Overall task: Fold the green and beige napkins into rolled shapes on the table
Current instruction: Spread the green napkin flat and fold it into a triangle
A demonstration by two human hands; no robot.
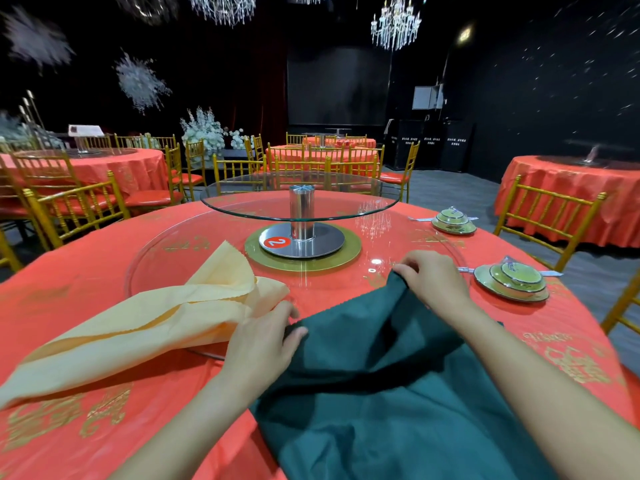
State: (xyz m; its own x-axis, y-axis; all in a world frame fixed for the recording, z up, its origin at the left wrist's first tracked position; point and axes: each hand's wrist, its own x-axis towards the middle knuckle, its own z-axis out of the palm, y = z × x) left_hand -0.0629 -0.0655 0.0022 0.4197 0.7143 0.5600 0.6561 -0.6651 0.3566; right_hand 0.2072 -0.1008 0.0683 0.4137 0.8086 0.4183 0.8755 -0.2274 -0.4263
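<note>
Head view:

- The dark green cloth napkin (398,393) lay spread and rumpled over the near right part of the round table's red tablecloth with gold print (86,393), its near part hanging over the table's edge. Both hands were on its far side.
- The left hand (263,341) was at the napkin's left corner. Its thumb lay on top of the green edge, with the lightly bent fingers just beyond, pinching that corner.
- The right hand (433,282) was at the far corner. Its fingers were curled and gripped a bunched peak of green cloth that was lifted off the table.
- The beige cloth napkin (138,317) lay loosely folded to the left, touching the back of the left hand's fingers. Its far point rested on the large clear glass disc (166,251) on the table.
- A round red sticker (277,242) on the metal base of the raised glass turntable (301,199) bore a white "2".
- Two green bowl-and-plate sets wrapped in plastic (512,282) stood on the right, one near the right hand and one farther off. The writing on their wrappers was too small to read.
- The gold characters on the tablecloth were not legible.
</note>
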